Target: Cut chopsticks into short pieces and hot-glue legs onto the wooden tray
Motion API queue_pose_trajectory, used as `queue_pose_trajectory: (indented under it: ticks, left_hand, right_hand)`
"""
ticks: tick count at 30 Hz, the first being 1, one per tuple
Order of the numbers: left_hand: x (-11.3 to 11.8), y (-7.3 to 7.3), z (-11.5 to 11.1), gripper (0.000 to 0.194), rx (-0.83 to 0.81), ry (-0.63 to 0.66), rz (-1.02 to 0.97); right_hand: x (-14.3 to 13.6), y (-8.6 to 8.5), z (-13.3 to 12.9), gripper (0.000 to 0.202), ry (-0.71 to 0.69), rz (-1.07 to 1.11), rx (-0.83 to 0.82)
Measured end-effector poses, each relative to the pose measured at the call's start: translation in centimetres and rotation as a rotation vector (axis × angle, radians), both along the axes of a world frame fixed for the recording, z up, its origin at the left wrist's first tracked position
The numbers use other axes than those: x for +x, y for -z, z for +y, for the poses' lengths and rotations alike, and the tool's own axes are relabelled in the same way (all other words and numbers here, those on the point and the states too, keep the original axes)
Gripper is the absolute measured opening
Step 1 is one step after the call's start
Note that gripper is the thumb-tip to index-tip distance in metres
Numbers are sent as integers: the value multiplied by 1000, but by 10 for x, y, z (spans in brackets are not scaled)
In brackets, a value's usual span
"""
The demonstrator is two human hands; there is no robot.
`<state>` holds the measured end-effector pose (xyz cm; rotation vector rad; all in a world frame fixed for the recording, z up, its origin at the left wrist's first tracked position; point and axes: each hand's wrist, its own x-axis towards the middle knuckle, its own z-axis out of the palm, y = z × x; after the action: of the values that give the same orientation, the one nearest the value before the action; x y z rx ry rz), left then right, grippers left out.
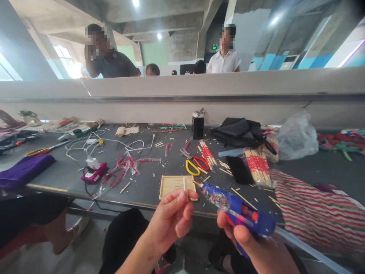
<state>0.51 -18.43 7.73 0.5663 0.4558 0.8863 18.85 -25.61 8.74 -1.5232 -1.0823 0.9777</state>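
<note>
My left hand (pixel 173 213) pinches a short pale wooden stick piece (pixel 185 183) upright between thumb and fingers. Wrapped around the handle of a blue hot glue gun (pixel 242 211) is my right hand (pixel 245 239). The gun's nozzle points left, close to the stick piece, though I cannot tell whether they touch. A clear glue stick (pixel 310 251) sticks out of the gun's back end. Behind my left hand, a shallow rectangular tray of wooden sticks (pixel 167 186) lies at the table's front edge, its right part partly hidden by my fingers.
Scissors (pixel 194 165) with red and yellow handles lie past the tray. Red-wrapped stick bundles (pixel 258 167), a black phone (pixel 238 170) and a striped cloth (pixel 310 213) are to the right. A purple power strip (pixel 94 173) with cables sits left. People stand beyond the partition (pixel 171 87).
</note>
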Motion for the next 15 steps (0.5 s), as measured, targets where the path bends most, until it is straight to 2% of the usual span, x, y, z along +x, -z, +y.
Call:
queue_pose_trajectory:
  ticks: [3, 5, 7, 10, 15]
  left_hand:
    - [1, 0, -1, 24, 8, -8, 13]
    - [2, -1, -3, 24, 39, -47, 96]
    - [5, -3, -6, 23, 87, -109, 215]
    - [8, -5, -9, 25, 152, -187, 366]
    - [12, -6, -13, 30, 247, -209, 515]
  right_hand:
    - [-4, -3, 6, 53, 56, -23, 7]
    - [-7, -8, 14, 48, 79, -112, 92]
    - [-10, -13, 23, 44, 75, -160, 183]
    - [-14, -20, 34, 40, 61, -200, 189]
    - [-19, -21, 45, 36, -11, -235, 221]
